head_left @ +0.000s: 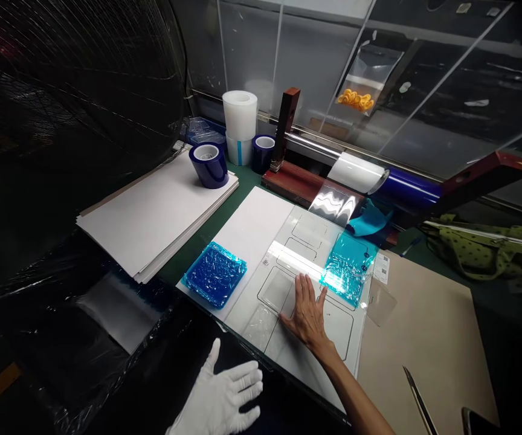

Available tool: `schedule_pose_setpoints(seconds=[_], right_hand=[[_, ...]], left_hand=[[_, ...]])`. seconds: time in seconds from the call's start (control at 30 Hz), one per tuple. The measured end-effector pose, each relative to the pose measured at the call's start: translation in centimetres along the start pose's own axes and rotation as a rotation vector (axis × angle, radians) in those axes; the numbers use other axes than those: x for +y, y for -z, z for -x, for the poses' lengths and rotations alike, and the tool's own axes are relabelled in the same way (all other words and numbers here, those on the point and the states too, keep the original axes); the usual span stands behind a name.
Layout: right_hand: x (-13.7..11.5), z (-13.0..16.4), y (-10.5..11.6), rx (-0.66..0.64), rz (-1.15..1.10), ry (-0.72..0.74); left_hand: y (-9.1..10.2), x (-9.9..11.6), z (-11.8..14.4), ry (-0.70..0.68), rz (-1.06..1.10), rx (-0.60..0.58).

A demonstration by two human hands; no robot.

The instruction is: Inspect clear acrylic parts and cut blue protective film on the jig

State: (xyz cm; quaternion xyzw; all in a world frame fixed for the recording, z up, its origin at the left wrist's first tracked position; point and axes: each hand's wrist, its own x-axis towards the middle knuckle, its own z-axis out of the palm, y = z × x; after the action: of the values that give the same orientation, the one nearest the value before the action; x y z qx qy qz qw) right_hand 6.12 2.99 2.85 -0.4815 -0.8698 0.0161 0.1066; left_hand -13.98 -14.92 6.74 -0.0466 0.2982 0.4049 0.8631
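The bare right hand (307, 309) lies flat, fingers spread, pressing on a clear film-covered white panel with rounded rectangular cut-outs (288, 284) at the frame's centre, gripping nothing. The white-gloved left hand (222, 396) hovers open and empty at the lower edge. A crumpled blue film pad (215, 273) sits left; a blue tape roll (209, 164) rests upper left. A small label's writing is unreadable.

Dim workbench against a glazed partition

A green-topped bench (206, 232) runs under clear panels (315, 66) framed by pale strips; a bag of orange pieces (364, 84) hangs on the glass. A large wire fan guard (75, 78) looms at left, black plastic sheeting (61, 338) covers the near corner, and glare streaks the middle.
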Motion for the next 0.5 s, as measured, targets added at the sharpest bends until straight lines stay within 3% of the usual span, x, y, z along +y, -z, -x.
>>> schedule_pose_setpoints(seconds=[0.13, 0.23, 0.33, 0.4, 0.5], right_hand=[[2.0, 1.0, 2.3, 0.13, -0.041, -0.185], [6.2, 1.8, 3.8, 0.291, -0.137, -0.547], [11.2, 1.1, 4.2, 0.288, -0.24, -0.914], [13.8, -0.2, 3.8, 0.259, -0.263, -1.011], [15.8, -2.2, 2.9, 0.28, -0.294, -1.018]], left_hand=[[-0.7, 1.3, 0.1, 0.042, 0.045, -0.008], [-1.3, 1.7, 0.1, 0.01, 0.038, 0.031], [-1.9, 1.6, -0.1, -0.003, 0.04, 0.063], [-2.5, 1.6, -0.3, 0.028, 0.067, 0.039], [-3.6, 1.9, -0.4, 0.066, 0.084, -0.013]])
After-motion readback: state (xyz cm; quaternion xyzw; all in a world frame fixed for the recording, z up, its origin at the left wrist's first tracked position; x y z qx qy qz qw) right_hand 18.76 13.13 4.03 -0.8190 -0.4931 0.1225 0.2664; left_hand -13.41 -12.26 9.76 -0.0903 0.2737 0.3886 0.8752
